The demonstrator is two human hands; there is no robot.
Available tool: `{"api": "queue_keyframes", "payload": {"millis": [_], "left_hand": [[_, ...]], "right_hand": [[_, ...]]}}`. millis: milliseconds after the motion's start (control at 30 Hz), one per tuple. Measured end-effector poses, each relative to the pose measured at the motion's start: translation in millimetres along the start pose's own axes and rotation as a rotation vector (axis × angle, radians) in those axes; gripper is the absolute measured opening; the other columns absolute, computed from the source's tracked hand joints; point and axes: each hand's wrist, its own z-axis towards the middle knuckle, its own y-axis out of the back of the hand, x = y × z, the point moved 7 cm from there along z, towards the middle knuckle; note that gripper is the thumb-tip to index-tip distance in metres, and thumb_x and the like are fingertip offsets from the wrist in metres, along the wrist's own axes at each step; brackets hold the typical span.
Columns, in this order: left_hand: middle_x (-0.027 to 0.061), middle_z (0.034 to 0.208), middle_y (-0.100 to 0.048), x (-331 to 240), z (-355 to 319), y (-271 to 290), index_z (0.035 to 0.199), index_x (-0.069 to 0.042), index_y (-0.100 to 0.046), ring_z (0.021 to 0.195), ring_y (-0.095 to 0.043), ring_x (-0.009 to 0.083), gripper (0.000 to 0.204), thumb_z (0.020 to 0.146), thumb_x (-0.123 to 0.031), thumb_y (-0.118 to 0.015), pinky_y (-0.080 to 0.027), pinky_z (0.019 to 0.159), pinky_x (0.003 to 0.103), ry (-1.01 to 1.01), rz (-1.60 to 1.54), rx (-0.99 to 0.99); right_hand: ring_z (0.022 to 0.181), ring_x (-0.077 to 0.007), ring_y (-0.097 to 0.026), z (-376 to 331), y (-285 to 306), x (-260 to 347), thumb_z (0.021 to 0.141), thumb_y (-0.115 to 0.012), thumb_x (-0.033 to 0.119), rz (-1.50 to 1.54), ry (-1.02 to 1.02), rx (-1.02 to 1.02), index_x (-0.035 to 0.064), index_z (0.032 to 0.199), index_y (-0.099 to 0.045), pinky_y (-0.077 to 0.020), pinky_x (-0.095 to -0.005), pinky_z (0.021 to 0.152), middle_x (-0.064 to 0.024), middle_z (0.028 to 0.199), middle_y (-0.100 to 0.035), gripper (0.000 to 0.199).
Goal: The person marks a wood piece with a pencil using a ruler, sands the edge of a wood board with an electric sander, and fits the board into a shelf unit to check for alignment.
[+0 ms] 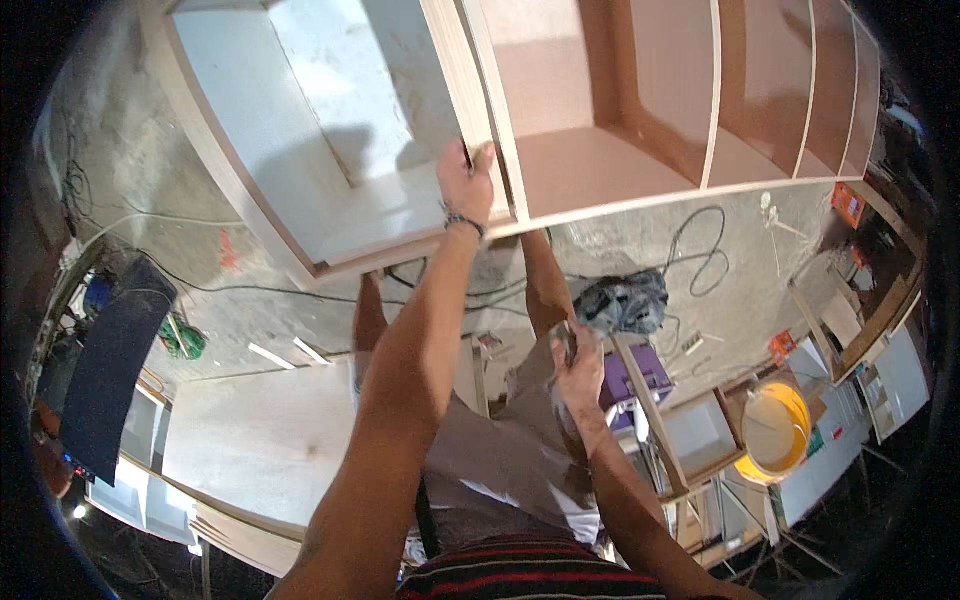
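A large wooden cabinet (362, 262) with a pale frame lies ahead of me, white inside on the left and pinkish-brown in its divided right part. My left hand (466, 188), a dark bracelet at its wrist, is closed on the upright wooden strip (462, 75) between the two parts, low near the front rail. Its fingertips are partly hidden. Over my right knee, my right hand (580, 372) is closed round a small grey-brown piece (565, 343), mostly covered by the fingers; its kind cannot be made out. The right hand is apart from the cabinet.
Cables (300, 290) run across the concrete floor. A dark plastic bag (625, 302) and a purple box (640, 378) are by my right leg. At the right stand a yellow bucket (797, 420) and wooden frames. A pale wooden panel (255, 440) lies left of me.
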Motion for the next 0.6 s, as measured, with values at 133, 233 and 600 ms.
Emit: {"api": "queue_keyframes", "payload": {"millis": [133, 233, 600], "left_hand": [[0.0133, 0.112, -0.066, -15, 3, -11, 0.121, 0.005, -0.061, 0.105, -0.058, 0.0217, 0.041, 0.107, -0.033, -0.063, -0.046, 0.096, 0.038, -0.013, -0.165, -0.098], [0.011, 0.107, -0.064, -26, 10, -21, 0.122, 0.004, -0.061, 0.102, -0.056, 0.0209, 0.044, 0.109, -0.037, -0.058, -0.046, 0.095, 0.037, 0.04, -0.256, -0.116], [0.0228, 0.106, -0.066, -70, 68, -15, 0.12, 0.005, -0.057, 0.1, -0.062, 0.0393, 0.048, 0.107, -0.041, -0.056, -0.048, 0.091, 0.048, -0.211, 0.076, -0.295]], "right_hand": [[0.117, -0.0402, -0.062, 19, -19, 9, 0.1, -0.063, 0.04, -0.128, -0.136, 0.142, 0.0122, 0.136, -0.063, -0.0495, -0.0526, 0.102, -0.0168, 0.134, -0.065, 0.046], [0.117, -0.0404, -0.063, 20, -18, 1, 0.1, -0.061, 0.045, -0.193, -0.141, 0.204, 0.0125, 0.137, -0.062, -0.0488, -0.0532, 0.103, -0.0145, 0.138, -0.064, 0.049], [0.122, -0.0419, -0.06, 39, -7, 15, 0.103, -0.053, 0.05, -0.182, -0.223, 0.3, 0.0136, 0.136, -0.066, -0.0473, -0.055, 0.103, -0.0185, 0.136, -0.064, 0.051]]}}
